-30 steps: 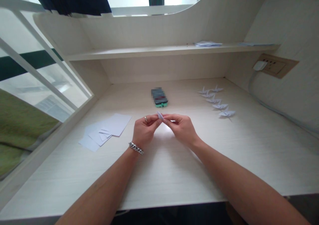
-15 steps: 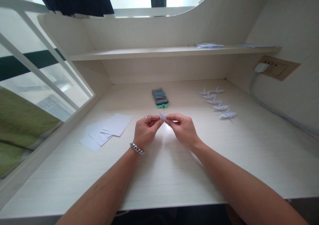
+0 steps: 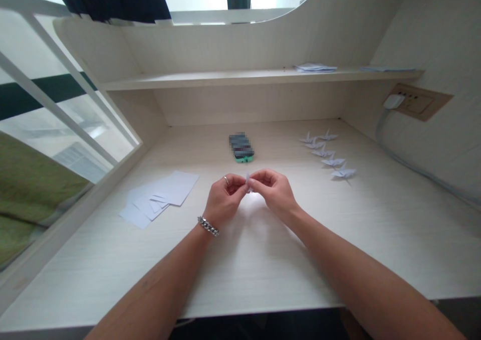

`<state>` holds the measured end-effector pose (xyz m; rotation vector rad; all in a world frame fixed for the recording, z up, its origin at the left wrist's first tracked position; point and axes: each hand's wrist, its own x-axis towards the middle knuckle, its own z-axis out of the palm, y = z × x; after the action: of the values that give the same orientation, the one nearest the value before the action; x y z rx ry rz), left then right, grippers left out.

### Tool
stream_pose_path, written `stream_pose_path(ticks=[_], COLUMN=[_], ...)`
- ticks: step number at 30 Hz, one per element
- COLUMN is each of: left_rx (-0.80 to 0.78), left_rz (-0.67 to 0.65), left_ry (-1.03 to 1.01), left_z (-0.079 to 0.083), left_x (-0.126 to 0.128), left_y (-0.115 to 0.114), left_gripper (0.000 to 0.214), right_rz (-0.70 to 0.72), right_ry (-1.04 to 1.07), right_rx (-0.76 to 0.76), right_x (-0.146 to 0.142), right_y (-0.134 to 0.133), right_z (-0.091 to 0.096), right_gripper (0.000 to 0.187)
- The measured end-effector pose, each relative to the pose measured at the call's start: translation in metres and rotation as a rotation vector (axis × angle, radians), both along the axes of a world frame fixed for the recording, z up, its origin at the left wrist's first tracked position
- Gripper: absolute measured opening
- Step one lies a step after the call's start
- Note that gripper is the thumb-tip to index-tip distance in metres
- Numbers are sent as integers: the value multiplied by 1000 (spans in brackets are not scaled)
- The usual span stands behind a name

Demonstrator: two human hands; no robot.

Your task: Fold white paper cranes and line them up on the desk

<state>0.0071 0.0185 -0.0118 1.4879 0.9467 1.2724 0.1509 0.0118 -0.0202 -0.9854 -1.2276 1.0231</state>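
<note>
My left hand (image 3: 224, 199), with a ring and a chain bracelet, and my right hand (image 3: 273, 191) meet above the middle of the pale wooden desk (image 3: 263, 260). Both pinch a small folded piece of white paper (image 3: 248, 181) between their fingertips. Most of the paper is hidden by the fingers. To the left lies a loose pile of white paper sheets (image 3: 160, 197). A row of several finished paper cranes (image 3: 326, 153) stands at the right rear of the desk.
A phone in a green case (image 3: 241, 148) lies behind my hands. A shelf (image 3: 244, 76) above holds more paper (image 3: 314, 68). A wall socket (image 3: 417, 101) with a plug and cable is at the right. A white railing (image 3: 63, 109) borders the left.
My hands have closed in on each other, and the folded paper now shows less between the fingertips. Everything else on the desk has stayed put.
</note>
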Motion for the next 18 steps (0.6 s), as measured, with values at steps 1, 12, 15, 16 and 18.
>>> stream_pose_path(ticks=[1, 12, 15, 16, 18], left_rx=[-2, -12, -28, -32, -34], left_rz=[-11, 5, 30, 43, 75], left_ry=[5, 23, 10, 9, 18], left_z=[0, -2, -2, -1, -1], left_x=[0, 0, 0, 0, 1], left_y=[0, 0, 0, 0, 0], left_gripper=[19, 17, 16, 16, 16], right_rz=[-7, 6, 0, -5, -18], right_ry=[1, 66, 57, 44, 21], right_rx=[1, -69, -61, -59, -54], right_x=[0, 0, -1, -1, -2], right_y=[0, 1, 2, 1, 1], right_z=[0, 2, 1, 0, 0], right_gripper=[22, 26, 24, 24, 23])
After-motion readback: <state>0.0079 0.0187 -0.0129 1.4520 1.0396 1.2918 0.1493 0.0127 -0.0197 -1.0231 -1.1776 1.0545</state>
